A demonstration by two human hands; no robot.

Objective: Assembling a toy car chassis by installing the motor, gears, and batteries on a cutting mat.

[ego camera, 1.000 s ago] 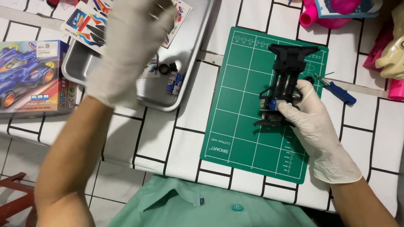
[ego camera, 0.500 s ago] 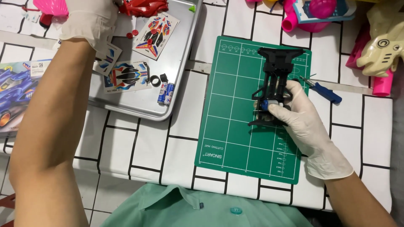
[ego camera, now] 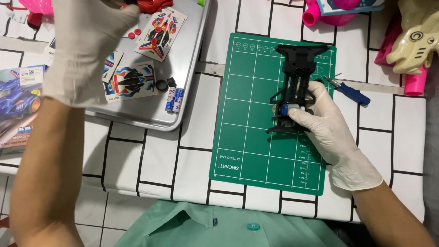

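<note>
A black toy car chassis point(ego camera: 297, 64) with a small blue and silver motor lies on a green cutting mat point(ego camera: 247, 137). My gloved right hand point(ego camera: 329, 132) grips its near end. Over a metal tray point(ego camera: 151, 122) my gloved left hand point(ego camera: 84, 50) is raised, fingers reaching towards a red plastic part point(ego camera: 153, 5) at the tray's far end. Its fingertips are blurred, and I cannot see whether they hold anything. In the tray lie sticker sheets point(ego camera: 162, 29), small black rings point(ego camera: 162, 85) and two batteries point(ego camera: 174, 99).
A blue-handled screwdriver point(ego camera: 350, 93) lies just right of the mat. A toy car box point(ego camera: 16, 110) sits at the left edge. Pink toys point(ego camera: 329, 11) and a cream toy gun point(ego camera: 416, 41) crowd the far right. The tablecloth is white with black lines.
My left hand has moved from the tray's near part towards its far end. The right hand has stayed on the chassis.
</note>
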